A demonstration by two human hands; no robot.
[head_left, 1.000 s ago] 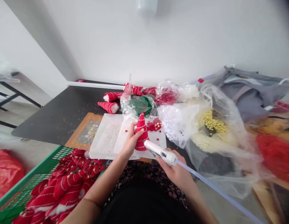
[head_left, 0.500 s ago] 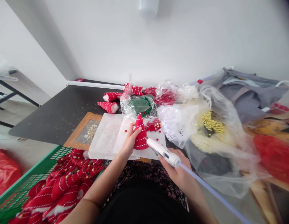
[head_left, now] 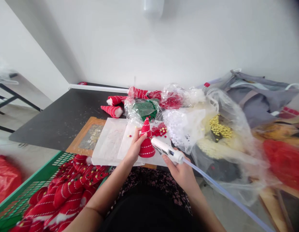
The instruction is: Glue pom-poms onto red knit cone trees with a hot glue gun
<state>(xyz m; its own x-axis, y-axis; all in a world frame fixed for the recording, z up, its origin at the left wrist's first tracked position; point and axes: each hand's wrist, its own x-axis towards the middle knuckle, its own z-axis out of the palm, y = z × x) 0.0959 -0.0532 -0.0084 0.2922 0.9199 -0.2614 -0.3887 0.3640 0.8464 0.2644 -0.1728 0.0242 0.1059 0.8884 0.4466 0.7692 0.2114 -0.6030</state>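
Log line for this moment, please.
left hand: holds red cone | right hand: holds glue gun pointed at cone | green basket: red striped pieces

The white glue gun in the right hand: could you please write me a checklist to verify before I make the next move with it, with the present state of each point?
1. Red cone held by the left hand: ok.
2. White glue gun gripped in the right hand: ok.
3. Glue stick at the gun's rear: ok, it trails out behind.
4. Nozzle touching the cone: cannot tell; it is at the cone's right side.
5. Left hand's fingers well clear of the nozzle: probably not ok; the thumb looks close.
6. Gun hot: cannot tell.
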